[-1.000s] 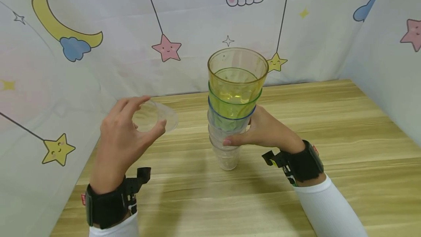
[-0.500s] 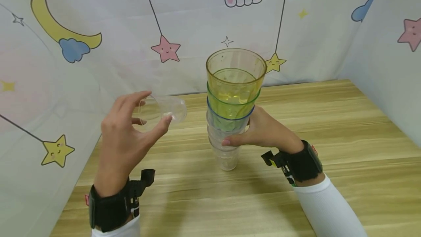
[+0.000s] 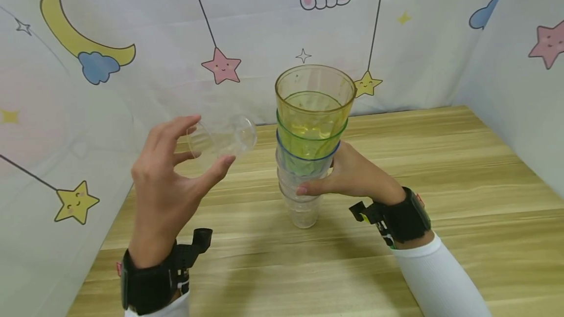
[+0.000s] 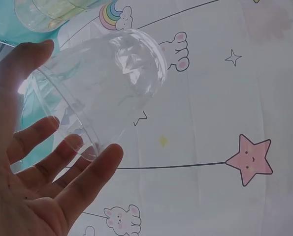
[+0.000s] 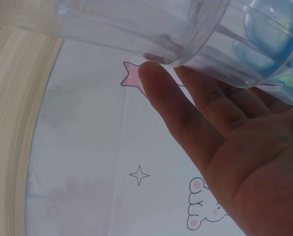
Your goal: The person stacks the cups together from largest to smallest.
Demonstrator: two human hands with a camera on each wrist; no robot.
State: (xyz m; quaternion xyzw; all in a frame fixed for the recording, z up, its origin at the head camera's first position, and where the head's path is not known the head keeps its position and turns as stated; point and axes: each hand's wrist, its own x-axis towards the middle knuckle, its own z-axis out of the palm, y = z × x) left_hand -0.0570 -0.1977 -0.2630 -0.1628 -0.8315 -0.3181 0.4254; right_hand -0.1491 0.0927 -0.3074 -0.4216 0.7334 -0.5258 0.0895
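A clear plastic cup (image 3: 226, 136) lies tipped on its side in the air, its base pointing right and a little up. My left hand (image 3: 169, 165) grips it near the rim, thumb on one side and fingers on the other; the left wrist view shows the same clear cup (image 4: 107, 83) in that grasp. At the middle, a tall stack of nested cups (image 3: 315, 121) stands upright on the table, yellow on top, then green-rimmed, blue-rimmed and clear ones below. My right hand (image 3: 357, 170) holds the stack around its clear lower part, most fingers hidden behind it.
The wood-grain table (image 3: 440, 170) extends around the stack. A white printed cloth (image 3: 255, 23) with stars, moons and a rabbit closes off the back and both sides, close behind the stack.
My left hand has turned the clear cup, so its base has swung up and to the right toward the stack. The right hand and stack stay in place.
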